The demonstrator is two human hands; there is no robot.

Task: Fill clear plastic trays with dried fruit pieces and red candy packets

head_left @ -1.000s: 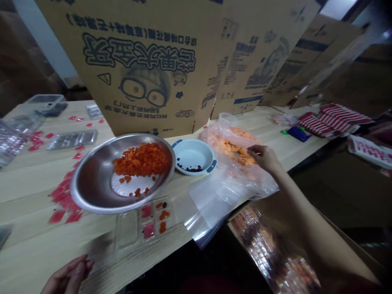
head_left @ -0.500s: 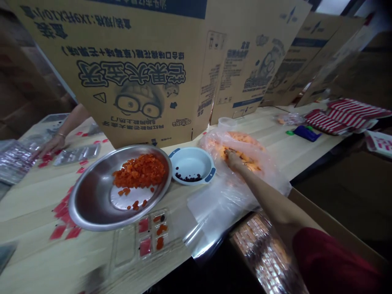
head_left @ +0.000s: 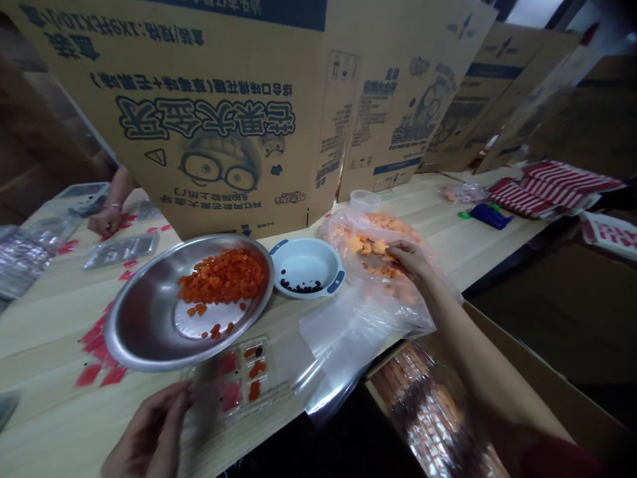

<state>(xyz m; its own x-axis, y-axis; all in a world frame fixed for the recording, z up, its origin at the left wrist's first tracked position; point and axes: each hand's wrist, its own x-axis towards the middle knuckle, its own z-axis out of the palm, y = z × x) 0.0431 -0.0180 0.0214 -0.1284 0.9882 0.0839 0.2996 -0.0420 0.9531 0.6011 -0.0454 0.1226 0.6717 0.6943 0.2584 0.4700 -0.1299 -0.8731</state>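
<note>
My left hand (head_left: 152, 428) is closed in a pinch at the left rim of a clear plastic tray (head_left: 269, 362); blur hides the contact's detail. Compartments of the tray hold red squares (head_left: 230, 396), small orange pieces (head_left: 255, 390) and a dark bit. Over an open clear plastic bag (head_left: 348, 312), my right hand (head_left: 412, 257) has its fingertips pinched at an orange candy piece (head_left: 380, 247). More pale orange pieces (head_left: 391, 222) lie in the bag. Left of it are a light blue bowl (head_left: 311, 259) with dark bits and a steel basin (head_left: 144, 332) with orange-red pieces.
Large cardboard boxes (head_left: 213, 79) wall off the table's back. Another person's hand (head_left: 108, 219) is at the far left, near another clear tray (head_left: 119, 250). Red squares (head_left: 99, 345) lie left of the basin. Striped packages (head_left: 542, 189) and a blue object (head_left: 490, 216) lie far right.
My left hand has come into view at the tray's left side. My right hand has drawn back slightly to the right, out of the orange pieces. The other person's hand has moved right.
</note>
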